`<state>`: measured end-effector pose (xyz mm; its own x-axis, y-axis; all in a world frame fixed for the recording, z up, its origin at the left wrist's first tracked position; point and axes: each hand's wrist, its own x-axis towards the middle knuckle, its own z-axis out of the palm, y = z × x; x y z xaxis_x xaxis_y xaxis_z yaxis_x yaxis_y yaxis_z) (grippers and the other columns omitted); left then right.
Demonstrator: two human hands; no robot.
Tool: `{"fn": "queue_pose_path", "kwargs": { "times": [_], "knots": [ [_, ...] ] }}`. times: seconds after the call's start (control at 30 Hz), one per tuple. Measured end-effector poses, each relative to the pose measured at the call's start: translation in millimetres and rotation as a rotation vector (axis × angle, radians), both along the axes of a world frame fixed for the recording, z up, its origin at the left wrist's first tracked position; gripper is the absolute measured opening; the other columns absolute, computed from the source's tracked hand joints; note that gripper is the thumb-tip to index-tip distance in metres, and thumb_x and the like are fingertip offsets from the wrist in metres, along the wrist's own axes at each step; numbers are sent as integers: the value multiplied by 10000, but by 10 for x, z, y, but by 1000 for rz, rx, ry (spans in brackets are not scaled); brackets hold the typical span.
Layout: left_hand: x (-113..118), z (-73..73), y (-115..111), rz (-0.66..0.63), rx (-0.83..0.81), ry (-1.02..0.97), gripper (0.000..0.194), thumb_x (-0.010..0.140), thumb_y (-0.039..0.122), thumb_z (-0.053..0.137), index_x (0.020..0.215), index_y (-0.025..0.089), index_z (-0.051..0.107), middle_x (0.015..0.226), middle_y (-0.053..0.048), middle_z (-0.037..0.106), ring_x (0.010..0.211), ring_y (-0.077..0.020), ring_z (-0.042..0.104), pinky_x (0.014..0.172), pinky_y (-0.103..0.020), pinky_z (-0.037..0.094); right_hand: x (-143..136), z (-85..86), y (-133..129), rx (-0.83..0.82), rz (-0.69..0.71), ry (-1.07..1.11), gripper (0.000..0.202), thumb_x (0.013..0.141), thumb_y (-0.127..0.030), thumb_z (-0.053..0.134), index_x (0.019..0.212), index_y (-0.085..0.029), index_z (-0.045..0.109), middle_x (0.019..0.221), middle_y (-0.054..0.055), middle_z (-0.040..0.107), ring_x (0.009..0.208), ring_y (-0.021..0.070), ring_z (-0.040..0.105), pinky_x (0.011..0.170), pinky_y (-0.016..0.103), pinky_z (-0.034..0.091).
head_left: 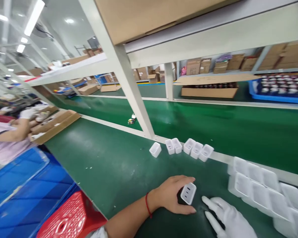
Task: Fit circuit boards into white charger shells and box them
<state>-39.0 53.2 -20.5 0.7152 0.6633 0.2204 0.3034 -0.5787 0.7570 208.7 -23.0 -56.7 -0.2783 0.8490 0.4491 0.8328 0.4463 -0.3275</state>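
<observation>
Nearest us, at the lower edge, is our right hand [228, 215], in 1 white glove, open, with its thumb and forefinger spread apart. Just beside it is our left hand [172, 195], bare, with 1 red cord [147, 205] at the wrist. Its thumb and fingers grip 1 white case [188, 194], tilted so that we see 3 dark slots inside; we cannot tell whether the case touches the green bench [101, 158] below.

To the right we find a block of stacked cases [260, 191], white too, blurred and cut off by the edge, so we cannot count them all. At the lower left stand 1 red stool [62, 215] and some blue crates [20, 178].

Along the bench's far edge we count 6 loose cases: 1 lone case [155, 149], then 2 adjoining cases [170, 146], then 3 clustered cases [196, 150]. Near the lone case rises 1 pale post [126, 79]. Past the edge runs a green belt [225, 129], bearing 1 small yellowish item [131, 120] near the post.

Farther left, 1 co-worker's gloved hand [27, 114] is over a cardboard tray [54, 129]. Across the belt we see 1 open carton [208, 92] and 1 blue tray [280, 98] of white-topped pieces, too many and too small for us to count.
</observation>
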Motion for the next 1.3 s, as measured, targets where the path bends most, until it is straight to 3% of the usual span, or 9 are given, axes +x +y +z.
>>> {"fn": "queue_pose_path", "kwargs": {
  "times": [0.17,0.33,0.43,0.7,0.93,1.3],
  "knots": [
    [14,255,-37,-75,-9,248,860,814,380,679,1551,186,279,1515,-147,483,1356,-330,511,1139,-468,441,-109,252,-61,-80,-31,-85,287,942,-262,502,1159,-260,690,1022,78,728,836,221,736,699,349,624],
    [-5,437,27,-132,-97,369,832,854,336,660,1571,266,242,1555,-73,446,1395,-304,476,1154,-461,435,-128,329,-73,-250,-41,-64,313,897,-196,573,1184,-247,685,1041,83,708,877,241,711,744,399,605],
    [-21,391,72,-114,-135,364,786,857,350,677,1545,288,302,1535,-56,476,1384,-292,493,1148,-459,444,-133,374,-67,-341,-43,-39,328,894,-188,581,1201,-250,680,1056,79,700,890,239,695,764,398,583],
    [-35,69,99,25,-121,188,679,862,384,685,1460,264,387,1399,-100,610,1259,-291,614,1041,-448,532,-125,427,-41,-460,-34,-46,329,924,-257,572,1242,-257,655,1062,62,689,906,221,660,762,358,508],
    [-39,44,101,12,-87,154,659,868,356,678,1446,292,368,1395,-66,616,1253,-270,620,1036,-441,536,-121,419,-36,-441,-35,-34,329,916,-236,563,1232,-252,654,1040,66,686,881,214,656,759,362,515],
    [4,74,104,-4,-186,96,742,792,442,754,1435,240,442,1411,-80,601,1256,-278,611,1081,-404,491,-63,317,-54,-226,-33,-43,261,970,-281,511,1152,-246,695,1008,78,698,829,202,696,734,353,589]
  ]
}}
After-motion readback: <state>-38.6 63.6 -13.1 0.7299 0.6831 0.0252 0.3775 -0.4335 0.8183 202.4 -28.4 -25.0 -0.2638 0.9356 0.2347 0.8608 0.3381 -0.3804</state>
